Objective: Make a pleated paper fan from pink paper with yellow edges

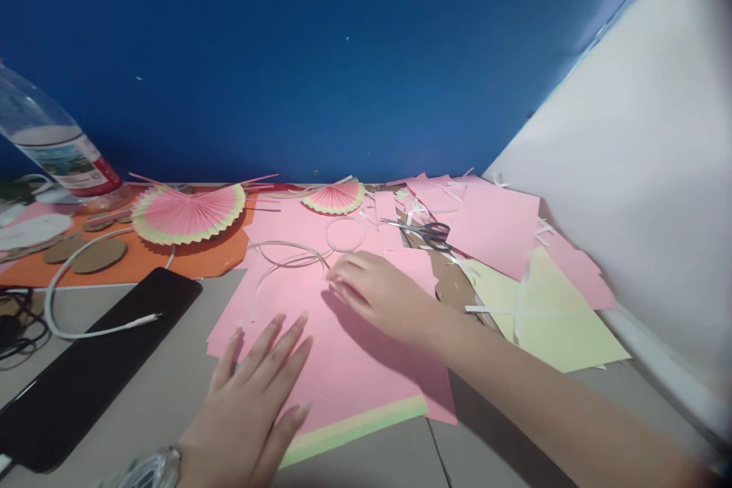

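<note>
My left hand (257, 389) lies with fingers spread over the lower left of a large pink paper sheet (354, 366), which has a yellow and green band along its near edge. Above the sheet, my right hand (371, 290) is closed in a pinch at the end of a thin curled paper strip (294, 245). The strip arcs to the left and overlaps other loops on the paper. Just beyond my right fingers lies a thin pale ring (345, 235). Scissors (426, 232) with dark handles rest on the scraps to the right of it.
Two pleated pink fans, one large (191, 213) and one small (335, 198), sit near the blue wall. A black phone (97, 374), white cable (103, 335), cardboard discs (100, 255) and plastic bottle (62, 145) are at left. Pink (495, 221) and yellow sheets (566, 313) lie right.
</note>
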